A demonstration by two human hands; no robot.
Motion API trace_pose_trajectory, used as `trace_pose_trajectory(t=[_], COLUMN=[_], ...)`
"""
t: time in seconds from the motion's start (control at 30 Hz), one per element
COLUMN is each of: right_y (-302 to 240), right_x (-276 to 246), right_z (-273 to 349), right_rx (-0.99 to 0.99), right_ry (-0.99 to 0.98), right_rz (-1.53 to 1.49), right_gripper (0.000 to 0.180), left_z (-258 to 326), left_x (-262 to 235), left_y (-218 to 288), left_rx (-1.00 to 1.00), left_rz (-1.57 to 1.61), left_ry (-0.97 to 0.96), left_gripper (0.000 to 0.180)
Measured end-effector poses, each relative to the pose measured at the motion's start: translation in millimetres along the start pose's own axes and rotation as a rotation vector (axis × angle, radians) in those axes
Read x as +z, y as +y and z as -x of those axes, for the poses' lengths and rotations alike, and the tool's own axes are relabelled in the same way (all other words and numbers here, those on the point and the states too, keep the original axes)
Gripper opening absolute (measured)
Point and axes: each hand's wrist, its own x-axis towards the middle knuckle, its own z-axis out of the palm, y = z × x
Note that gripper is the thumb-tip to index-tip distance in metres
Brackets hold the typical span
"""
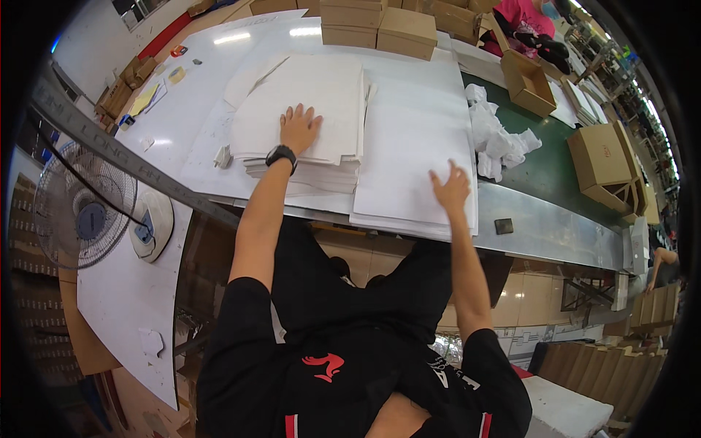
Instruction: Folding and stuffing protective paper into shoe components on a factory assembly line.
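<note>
A thick stack of white paper sheets [255, 131] lies on the white table in front of me. On its top sheet rests my left hand [299, 130], palm down with the fingers spread; a dark watch is on that wrist. To the right is a second, lower pile of large white sheets [405, 131], lying flat up to the table's front edge. Over the right part of this pile is my right hand [451, 186], its fingers apart and nothing in them. Whether it touches the paper I cannot tell.
Crumpled white paper [499, 139] lies on a green conveyor belt [544, 171] at the right. An open cardboard box [527, 84] and a closed carton [602, 155] stand along it. Brown boxes [407, 33] sit at the table's far edge. A fan [89, 219] stands left. A person in pink is beyond.
</note>
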Motion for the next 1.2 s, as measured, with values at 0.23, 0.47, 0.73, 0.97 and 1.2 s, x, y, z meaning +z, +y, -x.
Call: trace_pose_trajectory(t=[0.23,0.47,0.73,0.97,1.2], right_y=[-4,-10,-11,-10,-20], right_x=[-5,-1,-2,-2,-1], right_z=[35,35,33,34,37], right_rx=[-0.054,-0.028,-0.04,-0.049,-0.057], right_ry=[0.162,0.172,0.192,0.195,0.203], right_rz=[0.142,0.104,0.107,0.065,0.061], right_gripper=[0.048,0.048,0.05,0.047,0.048], left_z=[-4,-85,-32,13,-3], left_x=[29,-29,-45,4,-30], left_y=[9,-17,1,20,9], left_rx=[0.011,-0.663,0.344,0.012,-0.142], left_rz=[0.102,0.374,-0.11,0.092,0.303], left_ry=[-0.036,0.549,0.328,0.013,0.016], left_gripper=[0.035,0.024,0.04,0.027,0.022])
